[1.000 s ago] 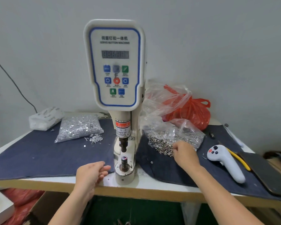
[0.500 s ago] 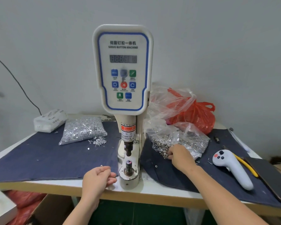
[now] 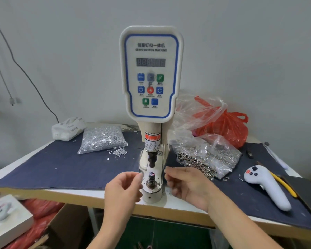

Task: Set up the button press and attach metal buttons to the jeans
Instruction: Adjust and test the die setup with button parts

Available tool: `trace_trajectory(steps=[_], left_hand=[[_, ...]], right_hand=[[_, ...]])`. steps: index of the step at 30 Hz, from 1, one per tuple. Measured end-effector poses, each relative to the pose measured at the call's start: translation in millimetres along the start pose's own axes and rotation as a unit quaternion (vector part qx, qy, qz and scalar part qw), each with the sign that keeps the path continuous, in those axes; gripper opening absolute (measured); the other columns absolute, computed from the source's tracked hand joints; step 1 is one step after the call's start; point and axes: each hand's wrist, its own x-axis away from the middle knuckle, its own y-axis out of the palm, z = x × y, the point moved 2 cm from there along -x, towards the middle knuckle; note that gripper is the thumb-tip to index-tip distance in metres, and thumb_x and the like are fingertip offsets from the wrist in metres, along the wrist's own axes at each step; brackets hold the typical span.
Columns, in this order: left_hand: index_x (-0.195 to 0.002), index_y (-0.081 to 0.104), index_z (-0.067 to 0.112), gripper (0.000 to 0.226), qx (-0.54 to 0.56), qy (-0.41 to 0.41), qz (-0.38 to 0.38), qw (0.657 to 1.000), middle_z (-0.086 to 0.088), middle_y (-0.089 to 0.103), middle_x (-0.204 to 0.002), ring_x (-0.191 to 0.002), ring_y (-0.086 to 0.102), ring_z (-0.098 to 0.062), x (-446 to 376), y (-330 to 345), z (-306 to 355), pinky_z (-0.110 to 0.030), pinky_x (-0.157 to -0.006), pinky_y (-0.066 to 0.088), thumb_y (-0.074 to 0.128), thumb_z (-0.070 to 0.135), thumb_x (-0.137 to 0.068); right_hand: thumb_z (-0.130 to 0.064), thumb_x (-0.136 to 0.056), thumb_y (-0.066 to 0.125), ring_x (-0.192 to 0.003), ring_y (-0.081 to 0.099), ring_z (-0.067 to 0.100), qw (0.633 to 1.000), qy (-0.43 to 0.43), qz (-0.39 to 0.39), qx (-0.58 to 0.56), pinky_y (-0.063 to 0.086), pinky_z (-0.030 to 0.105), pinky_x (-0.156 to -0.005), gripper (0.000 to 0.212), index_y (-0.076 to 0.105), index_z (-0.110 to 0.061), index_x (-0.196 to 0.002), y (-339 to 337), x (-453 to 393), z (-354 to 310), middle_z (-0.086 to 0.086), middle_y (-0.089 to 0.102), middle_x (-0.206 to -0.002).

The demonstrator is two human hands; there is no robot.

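- Button press (image 3: pixel 152 112) stands at the table's front edge.
- Left hand (image 3: pixel 122 191), just left of its lower die (image 3: pixel 151 177), pinches something tiny.
- Right hand (image 3: pixel 188 186), just right: fingertips together, contents cannot be told.
- Denim (image 3: pixel 61 166) lies flat, left of the press.

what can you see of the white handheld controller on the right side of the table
The white controller looks like smooth matte plastic, with a rounded head and a long tapering grip. Its head carries an orange-red patch and several dark round buttons, one raised like a thumbstick. It lies flat on the dark denim cloth, head toward the button machine, grip pointing to the table's near right edge. A yellow-handled tool lies just beside it; whether they touch is unclear. Neither hand touches it.
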Motion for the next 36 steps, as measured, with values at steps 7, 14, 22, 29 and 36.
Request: trace_trajectory(steps=[7,14,22,29,36], left_hand=[[-0.087,0.075,0.021,0.012,0.036,0.033,-0.099,0.994,0.002,0.074,-0.076,-0.062,0.065,-0.002,18.6,4.9,18.8,-0.012,-0.055,0.047,0.073,0.012,-0.079],[-0.078,0.075,0.028,0.021,-0.038,0.107,-0.068,0.991,0.012,0.073,-0.076,-0.072,0.067,-0.001,16.9,1.7,15.8,-0.012,-0.066,0.049,0.075,0.006,-0.076],[-0.071,0.077,0.028,0.023,0.028,0.083,-0.059,0.994,0.004,0.074,-0.075,-0.07,0.066,-0.005,10.2,-0.9,4.0,-0.014,-0.065,0.049,0.076,0.006,-0.075],[-0.069,0.076,0.03,0.027,0.023,0.087,-0.06,0.994,0.004,0.073,-0.076,-0.072,0.066,-0.005,8.2,0.9,2.6,-0.011,-0.066,0.048,0.075,0.003,-0.075],[-0.088,0.075,0.023,0.017,0.034,0.029,-0.079,0.996,0.009,0.073,-0.07,-0.059,0.062,0.003,2.0,7.5,6.0,-0.009,-0.057,0.044,0.074,0.01,-0.078]], right_hand=[[-0.018,-0.069,0.068,-0.05,0.049,0.009,0.998,0.054,-0.019,-0.037,0.039,0.018,-0.042,0.011,0.067,-0.009,-0.063,30.6,9.0,19.3,0.001,0.057,-0.059],[-0.013,-0.087,0.063,-0.051,0.048,0.009,0.999,0.016,0.031,0.041,0.036,0.021,-0.046,0.015,0.065,-0.009,-0.073,32.7,6.8,21.2,0.001,0.057,-0.06],[-0.011,-0.086,0.063,-0.05,0.05,0.008,0.998,0.019,0.027,0.05,0.038,0.02,-0.048,0.011,0.068,-0.007,-0.077,35.3,5.9,20.1,0.0,0.063,-0.061],[-0.007,-0.084,0.064,-0.045,0.046,0.008,0.996,0.031,0.055,0.055,0.036,0.019,-0.044,0.01,0.067,-0.006,-0.075,35.5,-0.7,23.3,0.001,0.06,-0.057],[-0.009,-0.085,0.062,-0.04,0.028,0.006,0.996,0.045,0.078,0.017,0.024,0.017,-0.04,0.023,0.056,-0.013,-0.063,34.8,-14.2,19.9,-0.004,0.042,-0.05]])
